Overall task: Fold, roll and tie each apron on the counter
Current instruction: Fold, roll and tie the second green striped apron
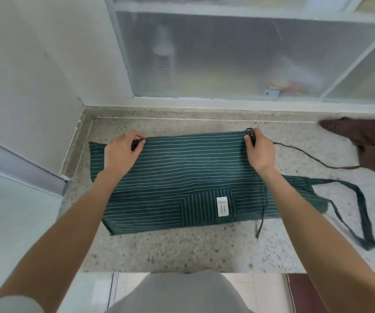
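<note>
- Nearest: speckled bench (182, 251), bare strip in front of the work.
- Green striped apron (193, 177) lies flat on the bench, folded lengthwise into a long band. Pocket with white label (222, 206) faces up near the front edge.
- Neck loop (362, 213) trails off the right end, flat on the bench. One thin tie (262, 213) hangs across the band near the right side; another cord (313, 157) runs right from the far edge.
- Left hand (123, 150) pinches the far edge of the band towards its left end, fingers curled on the fabric.
- Right hand (258, 147) pinches the far edge towards the right end, holding what looks like a bunched bit of tie too; blurred, can't be sure.
- Status call: folding is under way, probably setting or squaring a fold. Rolling not started, tying not started.
- Far right: brown cloth (371, 143) heaped on the bench, likely the next apron, untouched.
- Behind: frosted sliding window (238, 55).
</note>
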### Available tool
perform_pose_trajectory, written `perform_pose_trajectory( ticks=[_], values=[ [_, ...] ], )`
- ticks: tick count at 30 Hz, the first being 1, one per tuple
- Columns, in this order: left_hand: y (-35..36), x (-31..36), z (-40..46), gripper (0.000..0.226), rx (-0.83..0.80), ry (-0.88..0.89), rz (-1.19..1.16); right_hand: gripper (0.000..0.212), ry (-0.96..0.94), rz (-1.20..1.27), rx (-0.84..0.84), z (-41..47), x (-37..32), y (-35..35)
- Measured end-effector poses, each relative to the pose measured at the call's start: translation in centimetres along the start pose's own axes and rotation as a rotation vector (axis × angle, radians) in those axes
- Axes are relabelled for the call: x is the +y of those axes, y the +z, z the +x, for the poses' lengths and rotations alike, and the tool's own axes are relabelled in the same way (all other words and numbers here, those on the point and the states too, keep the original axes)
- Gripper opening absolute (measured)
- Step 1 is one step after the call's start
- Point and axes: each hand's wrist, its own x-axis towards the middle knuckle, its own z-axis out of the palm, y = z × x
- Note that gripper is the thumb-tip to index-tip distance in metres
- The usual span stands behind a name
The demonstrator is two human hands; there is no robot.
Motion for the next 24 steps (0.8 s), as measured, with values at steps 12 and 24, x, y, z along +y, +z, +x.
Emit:
perform_pose_trajectory(
  ticks=[12, 24],
  values=[
    [11.0, -6.1, 7.1, 0.023, -0.409, -0.075, 0.026, 0.028, 0.196, -0.201, -0.279, 9.4, 2.4, 9.0],
    [13.7, -7.5, 7.3, 0.013, -0.425, -0.034, -0.054, 0.037, 0.068, -0.3, -0.597, 13.1, 4.1, 12.4]
  ],
)
